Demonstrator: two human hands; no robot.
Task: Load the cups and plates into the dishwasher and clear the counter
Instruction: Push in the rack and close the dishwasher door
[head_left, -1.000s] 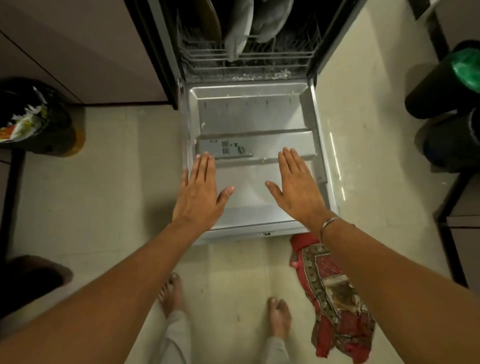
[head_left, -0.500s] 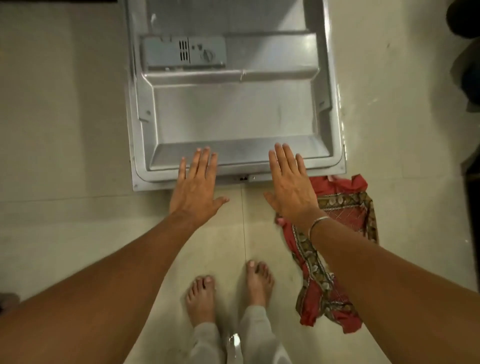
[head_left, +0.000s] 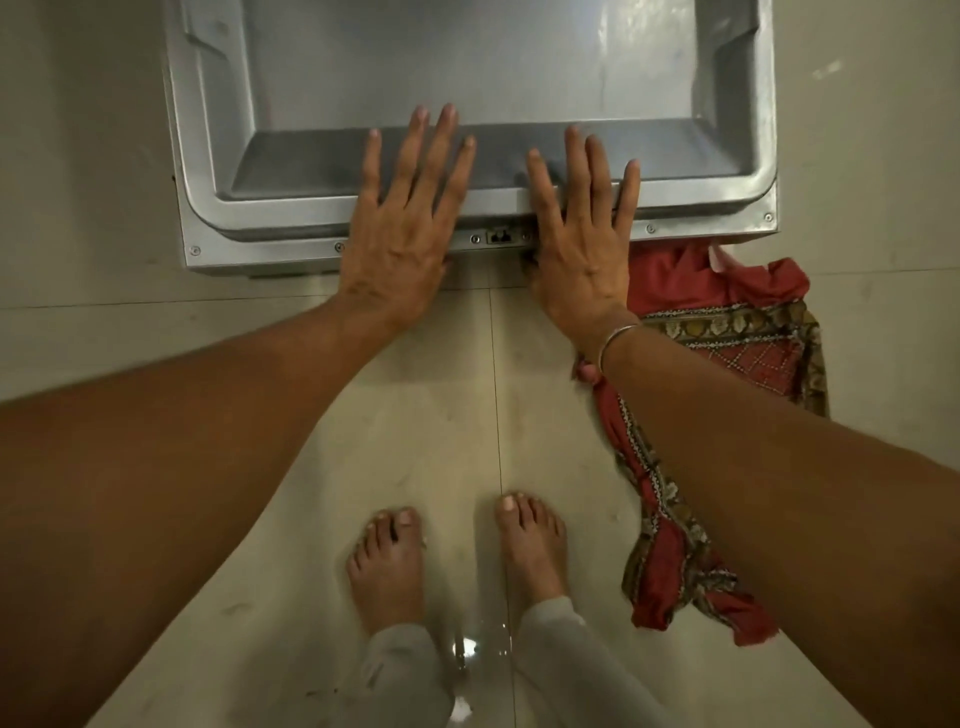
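The dishwasher's open door (head_left: 218, 171) lies flat below me, its steel inner panel filling the top of the view. My left hand (head_left: 405, 223) lies flat over the door's front edge, left of the latch (head_left: 498, 237), fingers spread and holding nothing. To the right of the latch my right hand (head_left: 579, 228) is also flat over that edge, fingers apart, with a thin bangle on the wrist. The racks, cups and plates are out of view.
A red patterned cloth (head_left: 727, 332) hangs down on the right, partly behind my right forearm and under the door's right corner. My bare feet (head_left: 389, 566) stand on the pale tiled floor (head_left: 130, 332). A small wet patch (head_left: 467, 649) glints between my legs.
The view has tilted down and closer, so the racks and dispenser have left the frame. Both hands have slid from the door's middle panel back to its front edge.
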